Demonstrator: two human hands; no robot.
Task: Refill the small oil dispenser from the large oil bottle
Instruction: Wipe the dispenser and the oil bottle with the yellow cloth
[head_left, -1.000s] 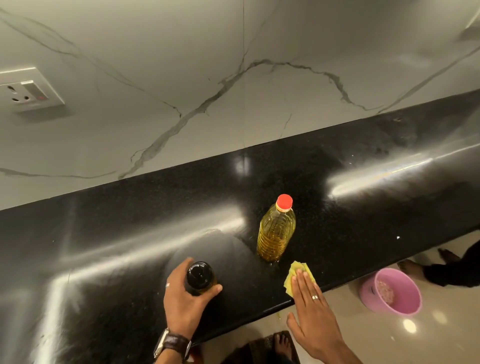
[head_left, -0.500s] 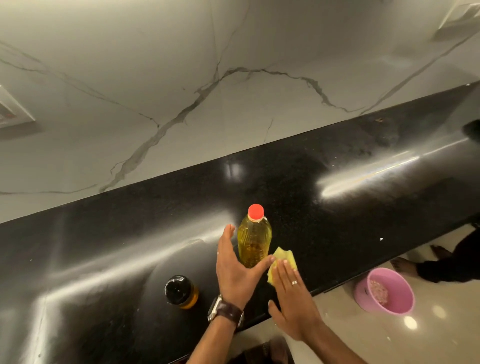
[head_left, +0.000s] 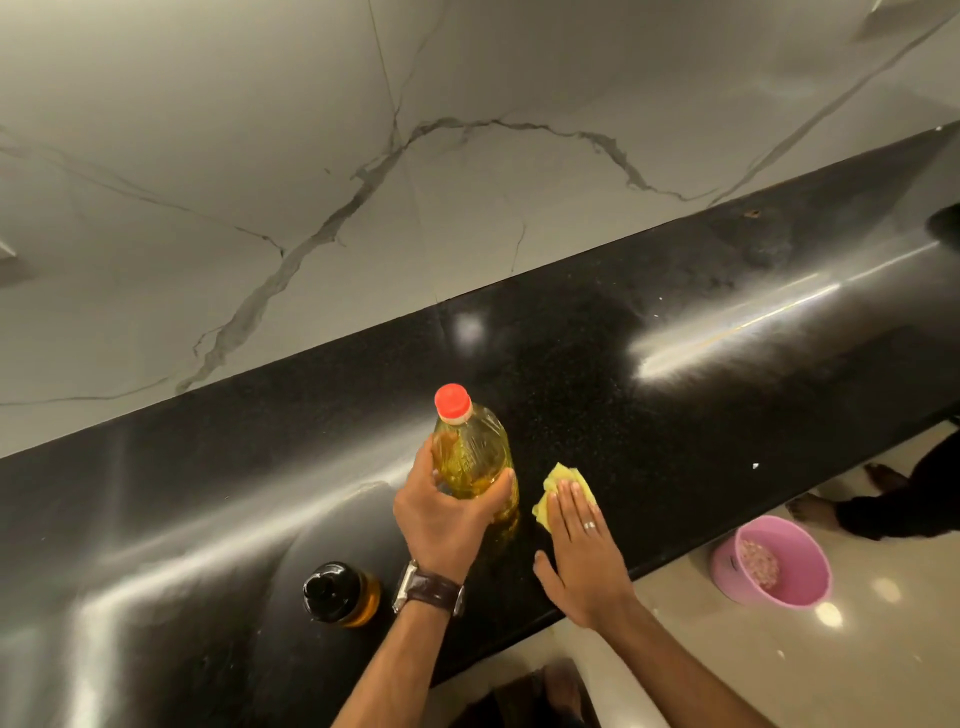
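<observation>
Marble wall (head_left: 260, 182), pale with grey veins, fills the upper view. Below it runs a long, glossy black stone desk (head_left: 649, 374), streaked with glare. Off the desk's edge, on the floor at right, sits a round pink plastic tub (head_left: 800, 587).

Near the front edge stands the large clear plastic oil bottle (head_left: 475, 457), full of yellow oil, its red screw cap (head_left: 453, 401) on. The left hand (head_left: 441, 514), a dark watch at its wrist, grips the bottle's body, thumb on one side and fingers curled round the other. Whether the bottle's base is resting on the desk or just lifted cannot be told.

The right hand (head_left: 584, 540) lies flat with straight fingers, pressing on a small crumpled yellow cloth (head_left: 558, 480) just to the right of the bottle. It grips nothing.

The small oil dispenser (head_left: 340, 592), amber glass under a domed black top, stands to the left of the left wrist, apart from the bottle and closed.

Likely risks: both containers are closed, so pouring cannot start yet. The thin plastic looks easy to squeeze; once uncapped, a firm one-handed grip could push oil out. The dispenser's narrow opening may cause spills on the desk.
</observation>
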